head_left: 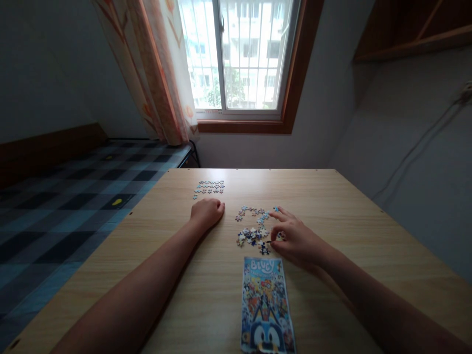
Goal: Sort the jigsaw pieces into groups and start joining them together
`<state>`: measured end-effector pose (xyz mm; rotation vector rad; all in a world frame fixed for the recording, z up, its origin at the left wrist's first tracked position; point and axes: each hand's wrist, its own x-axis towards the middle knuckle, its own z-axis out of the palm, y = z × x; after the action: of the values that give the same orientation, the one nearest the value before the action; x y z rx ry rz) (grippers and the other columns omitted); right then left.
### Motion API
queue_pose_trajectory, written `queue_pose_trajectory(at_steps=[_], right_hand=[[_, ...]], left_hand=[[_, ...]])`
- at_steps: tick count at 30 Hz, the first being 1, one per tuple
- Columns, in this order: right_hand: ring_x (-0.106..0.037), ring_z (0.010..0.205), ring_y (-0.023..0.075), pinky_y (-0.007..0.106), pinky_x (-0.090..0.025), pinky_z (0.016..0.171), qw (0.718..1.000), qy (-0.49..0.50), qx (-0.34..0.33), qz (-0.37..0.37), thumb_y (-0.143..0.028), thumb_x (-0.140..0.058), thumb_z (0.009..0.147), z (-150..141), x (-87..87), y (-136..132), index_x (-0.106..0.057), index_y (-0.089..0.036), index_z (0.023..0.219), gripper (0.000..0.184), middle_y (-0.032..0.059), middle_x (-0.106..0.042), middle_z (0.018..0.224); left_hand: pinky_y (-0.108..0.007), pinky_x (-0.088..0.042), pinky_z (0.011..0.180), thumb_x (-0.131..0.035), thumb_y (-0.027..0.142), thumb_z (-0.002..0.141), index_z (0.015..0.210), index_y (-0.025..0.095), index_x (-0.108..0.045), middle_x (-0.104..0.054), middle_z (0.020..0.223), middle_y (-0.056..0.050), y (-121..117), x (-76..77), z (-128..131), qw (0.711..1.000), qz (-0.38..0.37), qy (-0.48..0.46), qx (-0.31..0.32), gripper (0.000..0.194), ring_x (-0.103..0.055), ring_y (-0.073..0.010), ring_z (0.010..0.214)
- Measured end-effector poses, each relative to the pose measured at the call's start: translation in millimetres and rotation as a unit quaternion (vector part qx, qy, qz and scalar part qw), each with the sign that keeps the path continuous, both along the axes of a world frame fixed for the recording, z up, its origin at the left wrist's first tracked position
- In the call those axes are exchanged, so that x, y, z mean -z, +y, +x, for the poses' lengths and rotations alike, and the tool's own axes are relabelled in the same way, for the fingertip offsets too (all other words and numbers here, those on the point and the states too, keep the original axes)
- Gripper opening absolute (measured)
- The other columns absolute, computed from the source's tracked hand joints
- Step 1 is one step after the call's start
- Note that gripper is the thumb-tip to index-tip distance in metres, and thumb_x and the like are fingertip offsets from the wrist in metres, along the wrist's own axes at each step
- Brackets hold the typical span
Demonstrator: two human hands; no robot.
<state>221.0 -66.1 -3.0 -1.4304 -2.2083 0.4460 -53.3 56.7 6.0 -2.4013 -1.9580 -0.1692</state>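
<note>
A heap of loose small jigsaw pieces (pixel 252 225) lies in the middle of a light wooden table (pixel 332 216). My right hand (pixel 295 238) rests at the right edge of the heap, index finger stretched over the pieces, thumb and fingers pinched near a piece. My left hand (pixel 207 212) lies on the table left of the heap, curled into a loose fist; nothing shows in it. A partly joined patch of pieces (pixel 208 188) sits farther back on the left. A colourful picture sheet (pixel 267 305) lies in front of the heap, near me.
A bed with a blue checked cover (pixel 66 201) stands against the table's left side. Behind the table are a window (pixel 239 54) with a curtain (pixel 155 69), a grey wall, and a wooden shelf (pixel 413 29) at upper right.
</note>
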Motion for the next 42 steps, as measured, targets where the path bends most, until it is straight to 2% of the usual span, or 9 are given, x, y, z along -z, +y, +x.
queue_pose_trajectory(at_steps=[3, 7, 10, 15, 19, 23, 30, 36, 42], right_hand=[[-0.046, 0.137, 0.0327, 0.059, -0.039, 0.109, 0.995, 0.097, -0.029, 0.000, -0.028, -0.076, 0.078, 7.9, -4.5, 7.4, -0.071, -0.022, 0.075, 0.008, 0.0108, -0.062, 0.135], [-0.071, 0.095, 0.0232, 0.041, -0.056, 0.087, 0.972, 0.225, 0.036, 0.063, -0.034, -0.071, 0.083, 10.4, -5.5, 11.6, -0.071, -0.023, 0.083, 0.011, 0.0070, -0.076, 0.098], [-0.070, 0.075, 0.0197, 0.034, -0.056, 0.072, 0.969, 0.211, 0.059, 0.111, -0.035, -0.069, 0.084, 4.9, -1.1, 9.3, -0.072, -0.023, 0.084, 0.013, 0.0035, -0.075, 0.080], [-0.069, 0.077, 0.0200, 0.035, -0.054, 0.073, 0.971, 0.148, 0.001, 0.187, -0.030, -0.062, 0.091, -5.9, 2.9, 3.1, -0.072, -0.025, 0.088, 0.011, 0.0031, -0.075, 0.082], [-0.069, 0.077, 0.0197, 0.034, -0.055, 0.071, 0.962, 0.181, -0.006, 0.205, -0.029, -0.063, 0.091, -10.5, 6.1, 1.7, -0.071, -0.025, 0.091, 0.009, 0.0040, -0.074, 0.082], [-0.068, 0.074, 0.0181, 0.031, -0.056, 0.068, 0.961, 0.214, 0.031, 0.170, -0.031, -0.065, 0.089, -8.2, 12.9, 4.8, -0.071, -0.024, 0.101, 0.015, 0.0037, -0.075, 0.085], [-0.068, 0.073, 0.0197, 0.029, -0.054, 0.059, 0.951, 0.224, 0.154, 0.150, -0.033, -0.059, 0.088, 20.6, 23.6, 21.6, -0.073, -0.021, 0.100, 0.022, 0.0062, -0.075, 0.086], [-0.067, 0.070, 0.0195, 0.031, -0.054, 0.064, 0.956, 0.204, 0.162, 0.135, -0.034, -0.057, 0.088, 24.2, 27.3, 26.1, -0.074, -0.021, 0.099, 0.024, 0.0055, -0.075, 0.085], [-0.069, 0.070, 0.0193, 0.030, -0.053, 0.064, 0.954, 0.217, 0.175, 0.112, -0.034, -0.056, 0.087, 28.7, 30.1, 29.1, -0.073, -0.020, 0.099, 0.025, 0.0053, -0.076, 0.086]], left_hand=[[-0.033, -0.044, 0.067, -0.037, 0.048, 0.093, 0.083, 0.021, -0.074, -0.073, 0.090, -0.010, -0.8, -1.7, 0.8, 1.000, 0.013, -0.012, 0.011, 0.047, -0.065, -0.0240, 0.083], [-0.032, -0.043, 0.070, -0.033, 0.047, 0.098, 0.075, 0.020, -0.069, -0.070, 0.083, -0.008, -11.1, -8.4, 7.7, 0.988, 0.095, -0.067, 0.104, 0.050, -0.061, -0.0192, 0.077], [-0.031, -0.044, 0.070, -0.034, 0.046, 0.099, 0.076, 0.020, -0.066, -0.066, 0.082, -0.007, -29.8, -16.5, 20.4, 0.964, 0.119, -0.107, 0.215, 0.047, -0.059, -0.0164, 0.072], [-0.031, -0.048, 0.071, -0.045, 0.046, 0.097, 0.104, 0.021, -0.066, -0.068, 0.101, -0.008, -66.6, -24.7, 48.0, 0.911, 0.080, -0.146, 0.378, 0.033, -0.063, -0.0166, 0.081], [-0.029, -0.049, 0.067, -0.046, 0.036, 0.098, 0.100, 0.020, -0.065, -0.068, 0.096, -0.007, -77.9, -19.1, 60.1, 0.897, 0.080, -0.148, 0.408, 0.025, -0.064, -0.0166, 0.080], [-0.028, -0.048, 0.067, -0.045, 0.032, 0.099, 0.095, 0.019, -0.064, -0.068, 0.093, -0.006, -66.7, -15.5, 57.8, 0.920, 0.061, -0.154, 0.356, 0.024, -0.063, -0.0154, 0.077], [-0.031, -0.048, 0.080, -0.037, 0.029, 0.100, 0.097, 0.017, -0.063, -0.067, 0.104, -0.010, -13.5, -15.1, 11.0, 0.995, 0.037, -0.030, 0.090, 0.029, -0.063, -0.0193, 0.091], [-0.031, -0.049, 0.079, -0.038, 0.033, 0.098, 0.103, 0.015, -0.066, -0.068, 0.108, -0.013, 7.6, -6.5, -21.2, 0.999, 0.018, 0.041, -0.032, 0.033, -0.066, -0.0228, 0.094], [-0.032, -0.051, 0.080, -0.038, 0.030, 0.097, 0.116, 0.016, -0.062, -0.068, 0.116, -0.016, -7.8, -18.3, -15.5, 0.995, 0.017, 0.054, -0.088, 0.033, -0.068, -0.0238, 0.096]])
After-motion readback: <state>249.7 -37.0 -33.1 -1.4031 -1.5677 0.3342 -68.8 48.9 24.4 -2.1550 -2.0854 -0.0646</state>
